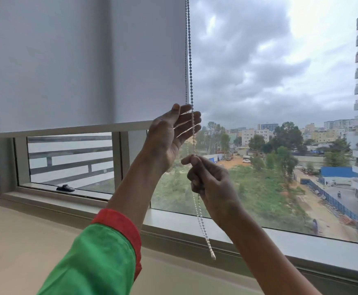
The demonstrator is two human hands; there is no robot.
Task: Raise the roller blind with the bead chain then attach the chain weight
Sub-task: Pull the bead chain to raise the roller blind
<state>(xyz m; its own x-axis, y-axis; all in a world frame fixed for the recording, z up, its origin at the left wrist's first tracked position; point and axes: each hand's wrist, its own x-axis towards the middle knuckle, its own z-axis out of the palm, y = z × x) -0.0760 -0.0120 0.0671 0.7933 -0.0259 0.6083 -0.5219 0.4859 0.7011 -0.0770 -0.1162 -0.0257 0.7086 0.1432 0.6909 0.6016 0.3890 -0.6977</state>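
A white roller blind (84, 60) covers the upper left of the window, its bottom bar (67, 129) level with my raised left hand. A white bead chain (189, 60) hangs in two strands along the blind's right edge. My left hand (169, 137) is open, palm toward me, fingers spread just behind the chain at the bar's right end. Lower down, my right hand (210, 177) is closed on the chain, pinching it between thumb and forefinger. The chain's loop dangles below that fist to about sill height (212, 255). No chain weight is visible.
A black window handle (65, 188) sits on the lower frame at left. The grey window frame and sill (301, 243) run diagonally across the view, with a beige ledge (25, 241) in front. Beyond the glass are buildings, trees and a road.
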